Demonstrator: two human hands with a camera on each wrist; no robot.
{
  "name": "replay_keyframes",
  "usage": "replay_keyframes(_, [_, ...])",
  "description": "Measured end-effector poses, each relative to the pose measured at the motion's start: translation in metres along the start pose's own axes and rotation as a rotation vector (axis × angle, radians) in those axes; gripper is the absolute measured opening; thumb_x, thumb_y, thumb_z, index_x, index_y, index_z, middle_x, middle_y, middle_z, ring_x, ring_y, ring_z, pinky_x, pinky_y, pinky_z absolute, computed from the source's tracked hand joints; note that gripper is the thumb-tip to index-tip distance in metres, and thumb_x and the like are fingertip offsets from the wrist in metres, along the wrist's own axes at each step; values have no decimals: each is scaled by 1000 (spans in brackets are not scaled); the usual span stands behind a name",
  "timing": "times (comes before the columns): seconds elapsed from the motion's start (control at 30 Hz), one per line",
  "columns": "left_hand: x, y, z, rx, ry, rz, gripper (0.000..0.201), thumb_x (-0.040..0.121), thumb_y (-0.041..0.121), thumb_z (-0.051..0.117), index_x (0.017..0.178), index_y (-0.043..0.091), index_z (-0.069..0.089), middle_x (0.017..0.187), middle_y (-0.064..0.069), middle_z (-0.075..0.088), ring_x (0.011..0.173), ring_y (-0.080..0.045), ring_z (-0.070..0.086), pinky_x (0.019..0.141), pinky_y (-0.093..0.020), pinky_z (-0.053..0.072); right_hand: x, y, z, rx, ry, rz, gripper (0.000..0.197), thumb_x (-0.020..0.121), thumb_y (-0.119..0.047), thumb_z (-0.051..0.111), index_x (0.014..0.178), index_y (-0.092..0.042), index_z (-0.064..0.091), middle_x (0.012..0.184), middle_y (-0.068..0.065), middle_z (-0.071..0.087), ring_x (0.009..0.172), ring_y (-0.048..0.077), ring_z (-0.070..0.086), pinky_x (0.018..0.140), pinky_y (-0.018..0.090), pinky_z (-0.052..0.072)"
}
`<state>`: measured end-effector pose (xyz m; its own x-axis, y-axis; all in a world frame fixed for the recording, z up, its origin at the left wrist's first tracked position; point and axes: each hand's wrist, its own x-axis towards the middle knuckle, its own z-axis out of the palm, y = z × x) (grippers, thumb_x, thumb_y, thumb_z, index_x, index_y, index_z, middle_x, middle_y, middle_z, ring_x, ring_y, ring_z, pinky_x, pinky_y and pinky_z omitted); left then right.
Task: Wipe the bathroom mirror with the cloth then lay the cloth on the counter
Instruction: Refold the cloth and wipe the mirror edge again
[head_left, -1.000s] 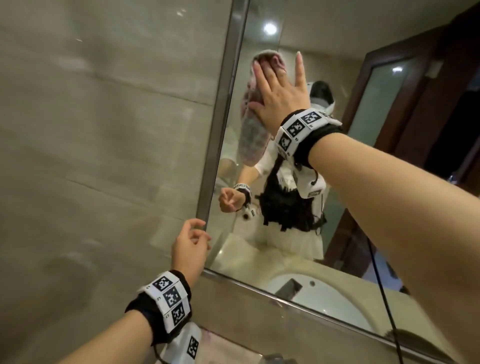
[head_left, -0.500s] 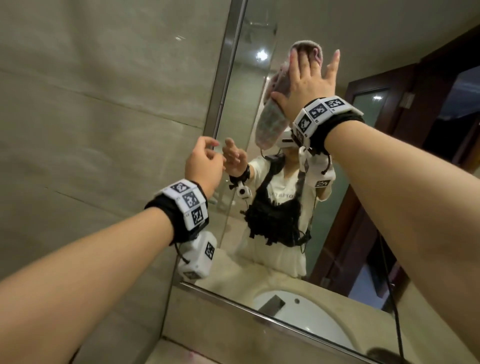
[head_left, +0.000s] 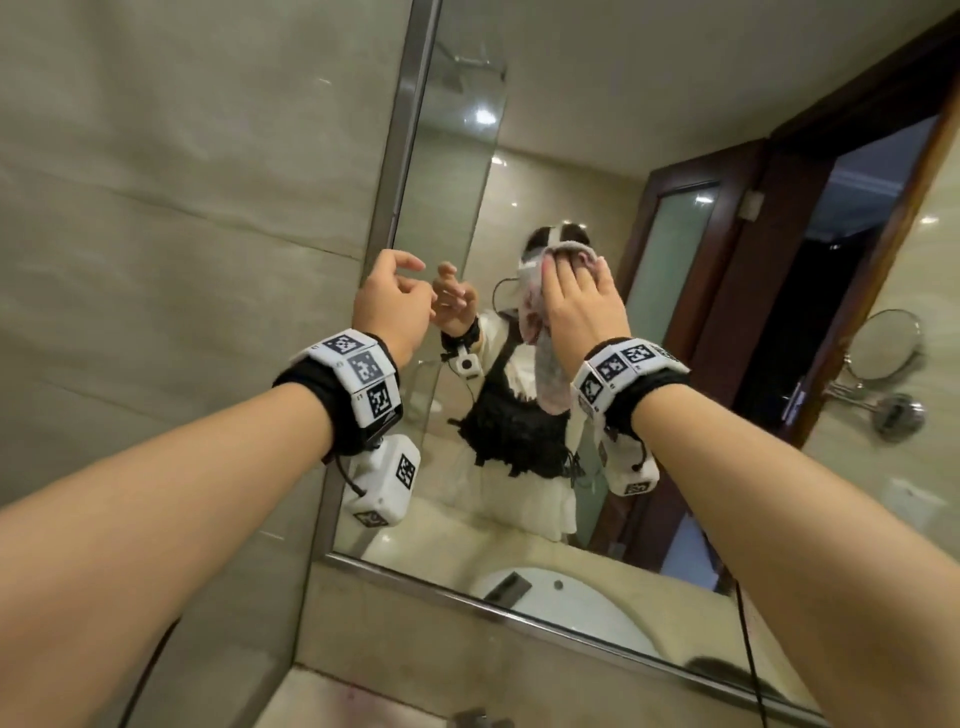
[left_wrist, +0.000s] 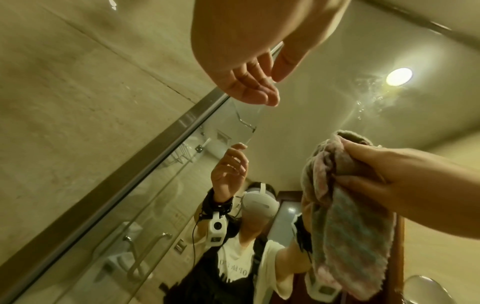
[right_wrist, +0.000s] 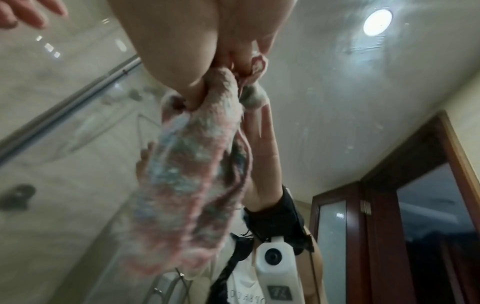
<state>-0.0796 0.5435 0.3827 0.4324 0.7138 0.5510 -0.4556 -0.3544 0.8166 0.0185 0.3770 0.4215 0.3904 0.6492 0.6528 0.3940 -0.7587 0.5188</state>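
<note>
The right hand (head_left: 584, 306) presses a cloth (head_left: 540, 338) flat against the mirror (head_left: 571, 156). Its fingers (head_left: 561, 270) are spread over the bunched top of the cloth, and in the left wrist view they curl into the folds and grip it. The cloth is a nubby terry weave in faded pink, grey and pale blue stripes; its upper part is crumpled under the palm and the rest hangs as a long, limp strip down the glass. In the right wrist view the cloth (right_wrist: 192, 181) is blurred, so whether the hanging end touches the glass cannot be told.

The left hand (head_left: 395, 306) is raised just beside the mirror's left edge and holds nothing. Its fingers (left_wrist: 257, 90) are loosely curled and slightly apart, and appear clear of the glass.

The mirror is a large flat pane bounded by a narrow brushed-metal frame (head_left: 400, 156) on its left side and along its bottom edge. The wall (head_left: 182, 182) to the left is faced with large, smooth beige stone tiles with thin joints. Below the frame lies a pale, polished stone bench (head_left: 358, 696), well apart from the cloth. Both wrists carry black bands with white blocks printed in black square markers.
</note>
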Motion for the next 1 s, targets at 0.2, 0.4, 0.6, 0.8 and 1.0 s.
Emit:
replay_keyframes(0.2, [-57, 13, 35, -29, -331, -53, 20, 89, 1, 53, 82, 20, 51, 78, 6, 56, 65, -6, 54, 53, -13, 43, -45, 17, -19, 574, 103, 165, 66, 92, 0, 41, 150, -5, 10, 156, 14, 21, 143, 25, 24, 119, 33, 16])
replay_keyframes(0.4, [-134, 23, 86, -222, -499, -190, 21, 100, 32, 39, 101, 15, 50, 86, 4, 53, 71, -5, 51, 52, -9, 44, -125, 36, -28, 1063, 52, 281, 64, 91, 2, 48, 148, -13, 25, 150, 6, 35, 135, 20, 38, 107, 15, 24])
replay_keyframes(0.6, [-204, 9, 132, -257, -677, -510, 43, 102, 41, 24, 118, 15, 53, 94, -4, 62, 77, -13, 57, 68, -26, 44, -224, 81, -19, 1216, -230, 272, 72, 81, 20, 43, 145, -12, 33, 146, 7, 40, 129, 6, 35, 99, 0, 28])
replay_keyframes(0.8, [-299, 1, 189, -236, -836, -383, 40, 92, -3, 43, 125, 17, 50, 97, 0, 56, 74, -7, 54, 54, -10, 47, -323, 137, -7, 1587, -294, 615, 41, 80, 19, 48, 107, -7, 63, 100, 10, 64, 94, 15, 58, 87, 27, 46])
replay_keyframes(1.0, [-388, -22, 242, -147, -1116, -417, 11, 90, 4, 54, 90, 14, 56, 85, 1, 58, 80, -7, 52, 66, -17, 40, -418, 190, 7, 1694, -288, 987, 39, 78, 20, 38, 92, -5, 63, 86, 7, 64, 79, 11, 61, 77, 19, 50])
